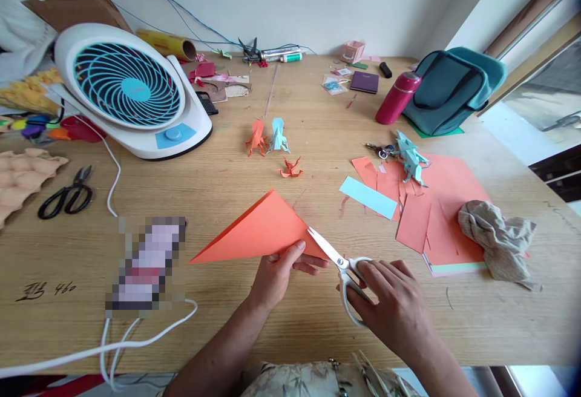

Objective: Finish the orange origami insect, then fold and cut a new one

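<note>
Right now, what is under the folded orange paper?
Fingers of the left hand partly show under the folded orange paper, above the tabletop. Anything else the paper covers can't be seen.

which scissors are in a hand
The white-handled scissors, held in the right hand; the black-handled scissors lie on the table with no hand touching them.

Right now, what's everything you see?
folded paper: 1, orange, front middle
scissors: 2, white and black, front, left
paper figures: several, orange and blue, middle and right
loose papers: many, mostly orange, right
cloth: 1, grey, right
bag: 1, teal, back right
bottle: 1, pink, by bag
fan: 1, white-blue, left
notebook: 1, purple, back
cables: several, white, blue, left
clutter: lots, mixed, back, left
table: 1, brown, underneath
left hand: 1, on folded paper
right hand: 1, on scissors
</note>
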The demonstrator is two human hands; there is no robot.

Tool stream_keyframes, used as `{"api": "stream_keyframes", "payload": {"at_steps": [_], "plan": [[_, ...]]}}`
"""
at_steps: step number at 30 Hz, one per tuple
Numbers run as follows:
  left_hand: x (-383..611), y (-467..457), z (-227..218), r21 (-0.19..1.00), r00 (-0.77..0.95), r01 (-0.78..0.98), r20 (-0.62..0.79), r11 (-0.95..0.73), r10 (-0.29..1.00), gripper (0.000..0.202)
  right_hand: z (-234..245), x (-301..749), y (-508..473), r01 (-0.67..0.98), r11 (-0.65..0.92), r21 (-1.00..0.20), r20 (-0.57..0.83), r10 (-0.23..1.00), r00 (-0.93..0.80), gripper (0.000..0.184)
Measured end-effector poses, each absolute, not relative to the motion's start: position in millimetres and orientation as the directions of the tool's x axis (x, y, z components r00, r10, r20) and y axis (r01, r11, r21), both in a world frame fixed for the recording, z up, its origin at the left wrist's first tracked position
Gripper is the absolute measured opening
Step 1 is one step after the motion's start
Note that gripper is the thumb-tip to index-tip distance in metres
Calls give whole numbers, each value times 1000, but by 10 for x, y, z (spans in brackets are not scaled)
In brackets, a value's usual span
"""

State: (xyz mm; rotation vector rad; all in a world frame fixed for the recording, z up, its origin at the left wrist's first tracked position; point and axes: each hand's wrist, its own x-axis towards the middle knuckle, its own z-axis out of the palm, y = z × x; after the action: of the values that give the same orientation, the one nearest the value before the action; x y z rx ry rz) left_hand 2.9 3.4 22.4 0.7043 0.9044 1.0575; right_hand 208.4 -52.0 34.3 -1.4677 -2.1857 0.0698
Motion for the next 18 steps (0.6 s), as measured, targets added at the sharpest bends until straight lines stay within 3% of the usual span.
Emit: {"api": "stream_keyframes", "payload": {"at_steps": [18], "plan": [[32,42,271,811,240,-460,-278,361,930,27,345,2092,-516,837,444,-320,391,867,-311,18]]}}
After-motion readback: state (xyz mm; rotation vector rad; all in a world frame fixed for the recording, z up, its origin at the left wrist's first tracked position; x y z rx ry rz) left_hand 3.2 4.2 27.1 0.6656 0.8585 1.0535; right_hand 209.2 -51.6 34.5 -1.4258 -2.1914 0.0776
